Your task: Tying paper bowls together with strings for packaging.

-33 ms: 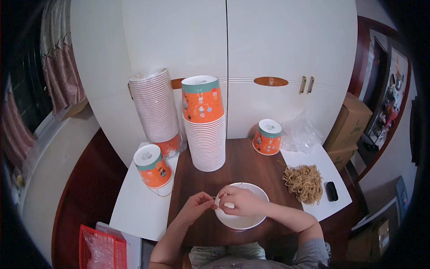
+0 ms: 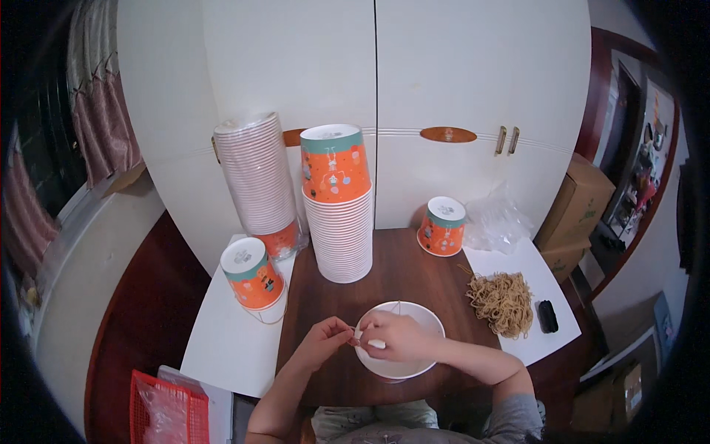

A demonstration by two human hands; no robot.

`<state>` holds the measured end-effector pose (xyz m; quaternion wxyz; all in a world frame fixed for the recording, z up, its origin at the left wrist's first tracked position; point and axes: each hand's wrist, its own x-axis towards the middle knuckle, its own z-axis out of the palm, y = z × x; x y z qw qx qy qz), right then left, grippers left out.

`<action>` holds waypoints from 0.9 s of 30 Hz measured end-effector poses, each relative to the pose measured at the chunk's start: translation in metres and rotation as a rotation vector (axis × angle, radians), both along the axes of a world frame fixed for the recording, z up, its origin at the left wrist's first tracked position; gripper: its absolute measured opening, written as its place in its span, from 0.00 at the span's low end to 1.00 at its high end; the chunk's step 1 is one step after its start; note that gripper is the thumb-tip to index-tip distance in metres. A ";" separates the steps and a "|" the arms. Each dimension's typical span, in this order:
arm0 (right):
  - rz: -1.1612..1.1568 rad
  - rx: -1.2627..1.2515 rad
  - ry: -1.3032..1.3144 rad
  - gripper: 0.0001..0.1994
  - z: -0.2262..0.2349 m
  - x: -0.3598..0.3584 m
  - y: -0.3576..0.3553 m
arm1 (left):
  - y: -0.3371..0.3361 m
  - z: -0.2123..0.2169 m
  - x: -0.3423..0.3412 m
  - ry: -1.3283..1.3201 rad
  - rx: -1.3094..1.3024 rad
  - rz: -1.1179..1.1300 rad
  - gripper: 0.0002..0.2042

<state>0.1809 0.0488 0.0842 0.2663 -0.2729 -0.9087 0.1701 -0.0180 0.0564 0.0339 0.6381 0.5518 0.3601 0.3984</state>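
An open paper bucket [image 2: 436,331], white inside, stands upright on the brown tabletop in front of me. At its left rim my left hand [image 2: 327,342] is closed in a pinch, with a thin tan cord at the fingertips. My right hand [image 2: 399,337] reaches over the bucket, its fingers curled and closed against the same part of the rim; a bright white bit shows beneath them, too small and covered to name. A thin line, apparently cord, stands at the bucket's far rim. To the right lies a tangled heap of tan cord [image 2: 501,303].
Upside-down orange and green buckets make a tall stack [image 2: 338,237]. Behind it stands a plastic-wrapped stack [image 2: 255,177]. Single buckets sit left [image 2: 255,277], with a cord loop, and right [image 2: 441,229]. Clear plastic [image 2: 497,222], a black object [image 2: 548,317] and a red basket [image 2: 170,411] lie around.
My right hand has shifted very slightly at the left rim, and less of the white bit beneath it shows. The bucket and everything else stay in place.
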 end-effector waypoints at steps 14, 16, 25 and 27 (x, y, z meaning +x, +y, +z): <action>-0.068 -0.277 0.105 0.13 -0.008 -0.018 0.008 | -0.005 -0.002 -0.005 0.186 0.209 0.016 0.07; -0.085 -0.272 0.121 0.13 -0.013 -0.021 0.008 | -0.007 0.001 -0.004 0.157 0.190 0.038 0.08; -0.157 -0.346 0.084 0.13 -0.016 -0.021 0.008 | -0.017 -0.004 -0.007 0.229 0.133 0.173 0.14; -0.137 -0.396 0.106 0.14 -0.020 -0.021 0.013 | -0.024 -0.008 -0.006 0.262 0.217 0.267 0.13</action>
